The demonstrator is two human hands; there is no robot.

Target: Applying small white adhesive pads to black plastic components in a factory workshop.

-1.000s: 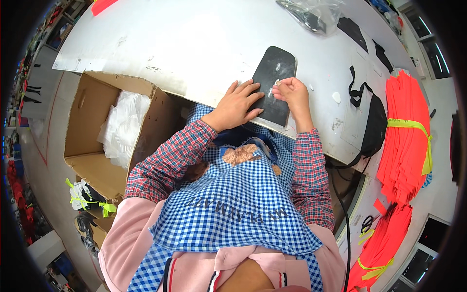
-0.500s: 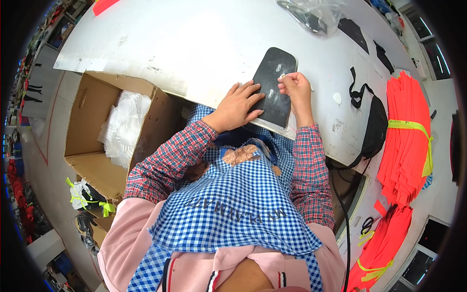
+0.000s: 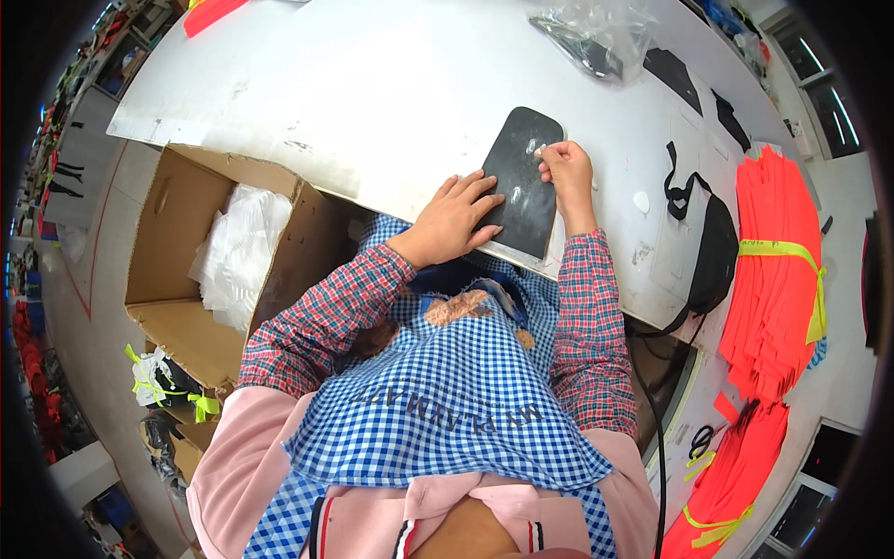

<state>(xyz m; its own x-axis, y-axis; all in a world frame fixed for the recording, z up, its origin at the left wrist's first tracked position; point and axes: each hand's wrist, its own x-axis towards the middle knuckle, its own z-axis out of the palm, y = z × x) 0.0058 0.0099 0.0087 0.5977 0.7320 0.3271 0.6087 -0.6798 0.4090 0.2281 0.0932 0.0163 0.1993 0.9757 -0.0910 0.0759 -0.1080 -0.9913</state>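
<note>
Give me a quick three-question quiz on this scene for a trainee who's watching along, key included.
1. Which hand rests spread against the left side of the black panel?
2. True or false: the open cardboard box stands to the person's left.
3. What colour is the band around the upper red bundle? a) blue b) yellow c) white

Key: 1. The left hand. 2. True. 3. b.

Dark lettering [image 3: 463, 422] runs across the blue checked apron [image 3: 438, 368].
</note>
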